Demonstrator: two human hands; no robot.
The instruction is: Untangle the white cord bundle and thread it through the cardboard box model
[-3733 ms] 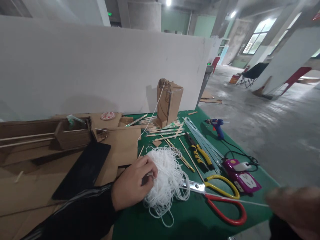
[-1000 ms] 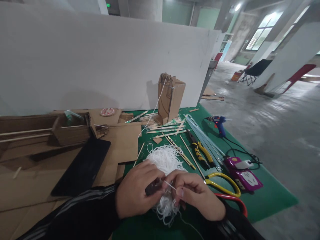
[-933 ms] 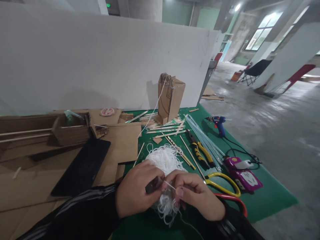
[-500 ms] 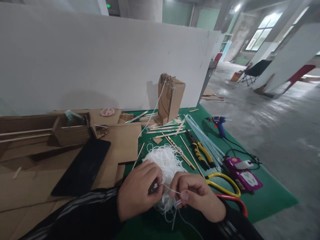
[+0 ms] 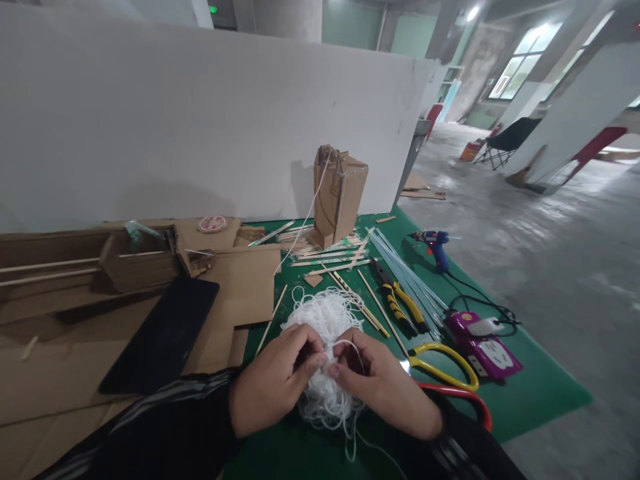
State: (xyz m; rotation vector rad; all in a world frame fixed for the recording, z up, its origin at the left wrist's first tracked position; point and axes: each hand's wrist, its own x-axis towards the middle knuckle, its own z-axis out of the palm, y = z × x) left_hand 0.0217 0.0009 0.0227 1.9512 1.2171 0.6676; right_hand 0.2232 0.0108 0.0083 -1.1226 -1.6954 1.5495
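A loose, tangled heap of white string [image 5: 327, 310] lies on the green mat in front of me. Over it, my left hand [image 5: 283, 377] pinches a bit of the string between thumb and forefinger. My right hand [image 5: 383, 383] is closed too, its fingertips close to those of the left, with a loop of string curving up over its fingers. Strands hang below the hands toward the near edge. Another white string runs from the mat up to the top of an upright cardboard box [image 5: 340, 193].
Scissors with yellow and red handles [image 5: 445, 363] lie by my right wrist. Beyond are pliers [image 5: 400, 297], clear glue sticks [image 5: 405, 273], a blue glue gun [image 5: 436, 248] and a purple power strip [image 5: 483, 343]. At left, a black tablet-like slab [image 5: 160, 337] rests on cardboard [image 5: 253, 287]. Thin wooden sticks [image 5: 330, 257] surround the box.
My hands have come closer together over the heap. The string stretched between them is now a raised loop at my right fingers. The view has shifted slightly.
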